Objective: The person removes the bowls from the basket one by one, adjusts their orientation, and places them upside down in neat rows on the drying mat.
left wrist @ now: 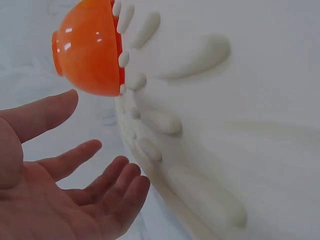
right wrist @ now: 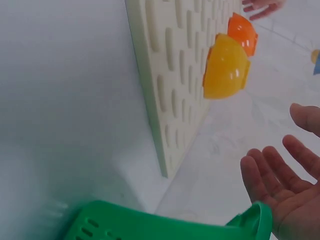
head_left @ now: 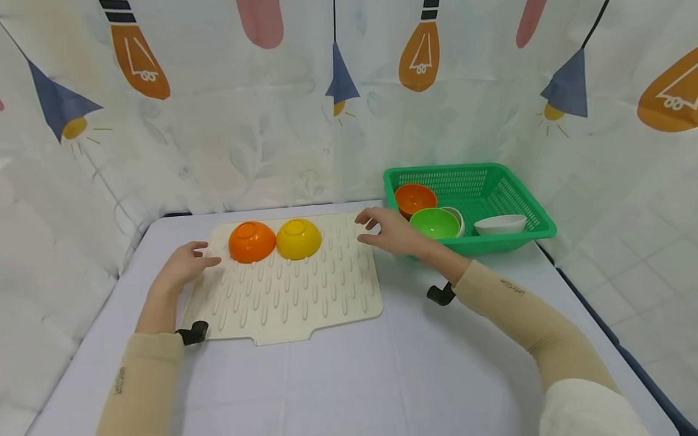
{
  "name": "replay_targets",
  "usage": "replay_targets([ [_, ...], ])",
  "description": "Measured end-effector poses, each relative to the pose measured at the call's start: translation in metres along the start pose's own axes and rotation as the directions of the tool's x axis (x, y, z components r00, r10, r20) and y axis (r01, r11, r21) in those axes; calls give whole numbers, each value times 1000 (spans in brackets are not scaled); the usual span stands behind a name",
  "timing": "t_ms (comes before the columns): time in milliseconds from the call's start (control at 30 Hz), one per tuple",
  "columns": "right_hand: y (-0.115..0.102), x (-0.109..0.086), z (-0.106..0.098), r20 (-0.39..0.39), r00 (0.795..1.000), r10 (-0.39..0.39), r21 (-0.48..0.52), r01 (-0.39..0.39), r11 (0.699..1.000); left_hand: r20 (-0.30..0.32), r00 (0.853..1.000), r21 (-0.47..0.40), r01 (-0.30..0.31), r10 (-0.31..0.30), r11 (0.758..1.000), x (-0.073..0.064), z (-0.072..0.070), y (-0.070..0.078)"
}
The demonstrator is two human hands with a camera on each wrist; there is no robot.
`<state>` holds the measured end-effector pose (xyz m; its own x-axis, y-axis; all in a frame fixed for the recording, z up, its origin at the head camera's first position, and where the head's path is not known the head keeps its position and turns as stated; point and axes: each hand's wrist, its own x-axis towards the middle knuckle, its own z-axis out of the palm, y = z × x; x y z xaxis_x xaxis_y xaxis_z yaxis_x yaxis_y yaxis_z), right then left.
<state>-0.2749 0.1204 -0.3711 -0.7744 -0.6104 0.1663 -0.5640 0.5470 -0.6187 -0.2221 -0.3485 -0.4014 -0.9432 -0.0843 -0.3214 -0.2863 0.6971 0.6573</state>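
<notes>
An orange bowl (head_left: pixel 252 242) and a yellow bowl (head_left: pixel 298 238) sit upside down, side by side, at the back of a cream drying mat (head_left: pixel 305 297) with raised ridges. My left hand (head_left: pixel 188 264) hovers by the mat's left edge, near the orange bowl, fingers loosely spread and holding nothing. In the left wrist view its thumb and fingers are apart from the orange bowl (left wrist: pixel 90 50). Over the mat's back right corner, beside the green basket (head_left: pixel 491 245), hangs my right hand (head_left: pixel 389 231). Its fingers are relaxed with nothing between them.
Inside the green basket lie another orange bowl (head_left: pixel 415 198), a green bowl (head_left: pixel 435 223) and white bowls, one of them (head_left: pixel 500 224) at the right. A white cloth covers the table (head_left: pixel 338 381). A patterned curtain (head_left: pixel 218 121) hangs right behind it.
</notes>
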Motion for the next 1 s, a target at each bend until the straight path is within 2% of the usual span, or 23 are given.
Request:
replay_targets([
  [133, 3, -2, -9, -42, 999, 15, -6, -16, 1000, 65, 996, -18, 62, -61, 998, 1, -8, -9],
  [267, 6, -4, -20, -72, 997, 35, 3, -35, 999, 100, 992, -34, 82, -79, 996, 4, -11, -18],
  [500, 4, -14, -46, -115, 991, 74, 58, -68, 996, 47, 999, -40, 9, -7, 999, 15, -11, -31],
  [733, 18, -24, -73, -138, 980, 147, 93, -135, 986, 43, 998, -51, -54, 56, 997, 19, -12, -38],
  [1000, 35, -28, -107, -117, 949, 292, 99, -282, 954, 43, 997, -42, -57, 58, 998, 21, -14, -41],
])
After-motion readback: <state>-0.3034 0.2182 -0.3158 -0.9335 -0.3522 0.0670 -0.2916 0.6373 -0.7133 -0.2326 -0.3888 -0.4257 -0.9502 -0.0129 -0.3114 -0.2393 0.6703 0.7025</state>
